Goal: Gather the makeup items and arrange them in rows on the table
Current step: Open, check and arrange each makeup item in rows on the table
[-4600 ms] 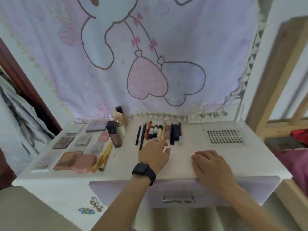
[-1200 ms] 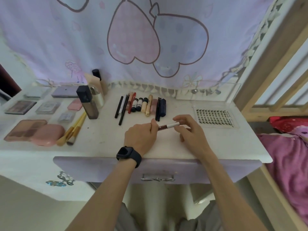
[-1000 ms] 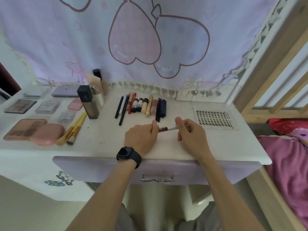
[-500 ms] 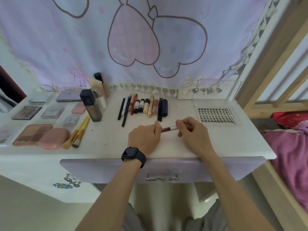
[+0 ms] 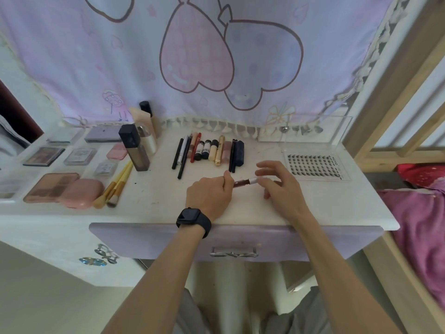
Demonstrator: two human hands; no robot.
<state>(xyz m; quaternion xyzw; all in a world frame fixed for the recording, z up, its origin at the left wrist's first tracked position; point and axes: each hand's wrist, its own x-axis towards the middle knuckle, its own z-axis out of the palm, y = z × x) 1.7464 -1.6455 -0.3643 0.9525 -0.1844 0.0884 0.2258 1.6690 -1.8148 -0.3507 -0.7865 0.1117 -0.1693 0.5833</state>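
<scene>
Nearest the camera, the lilac drawer front [image 5: 154, 239] sat closed under the white table [image 5: 166, 208]. Above its edge the left hand [image 5: 209, 196], with a black smartwatch [image 5: 193, 219] on the wrist, was curled around the brown end of a slim makeup pencil [image 5: 242, 182], which lay crosswise just over the tabletop between the two hands. The right hand [image 5: 280, 186] was mostly open, its fingers spread and loose, with the fingertips at the pencil's white end. I could not tell whether they pinched it.

Just beyond the hands, a row of pencils and tubes [image 5: 209, 150] lay side by side, ending on the right at a dark tube [image 5: 238, 153]. A sheet of false lashes [image 5: 314, 166] lay flat to the right, well apart from the row. To the left lay two yellow-handled brushes [image 5: 118, 186], a pink compact [image 5: 81, 192], a brown palette [image 5: 51, 186] and more palettes in ranks behind. A black-capped bottle [image 5: 134, 148] stood upright near other bottles at the curtain [image 5: 216, 56].

The arranging looked nearly done. The held pencil appeared to be the one item left, and it probably belonged at the right end of the row.
</scene>
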